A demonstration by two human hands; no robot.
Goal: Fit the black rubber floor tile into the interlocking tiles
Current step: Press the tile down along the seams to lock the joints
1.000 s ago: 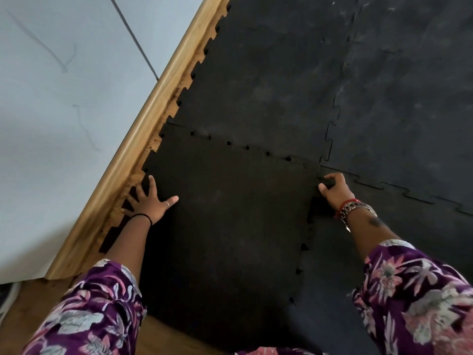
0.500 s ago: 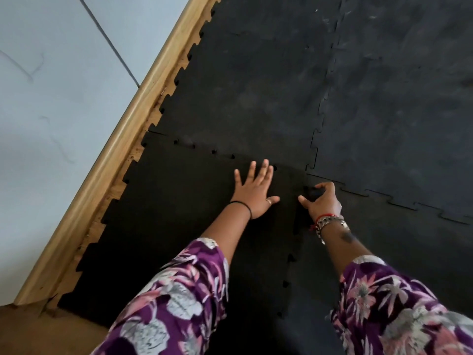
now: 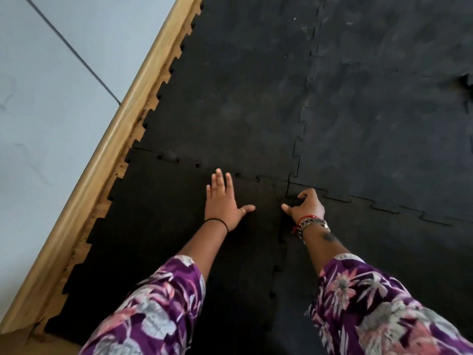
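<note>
Left hand (image 3: 222, 204) flat, fingers spread, right hand (image 3: 305, 206) curled, fingertips down

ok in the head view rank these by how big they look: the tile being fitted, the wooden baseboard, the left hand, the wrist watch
1. black rubber floor tile, the largest patch, though its near edge is partly behind the sleeves.
2. wooden baseboard, long but narrow.
3. left hand, laid flat on the tile.
4. wrist watch, smallest.

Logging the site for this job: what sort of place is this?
Probably an indoor room, perhaps a gym or play area: interlocking rubber tiles cover the floor, meeting a wooden skirting board below a pale wall.
</note>
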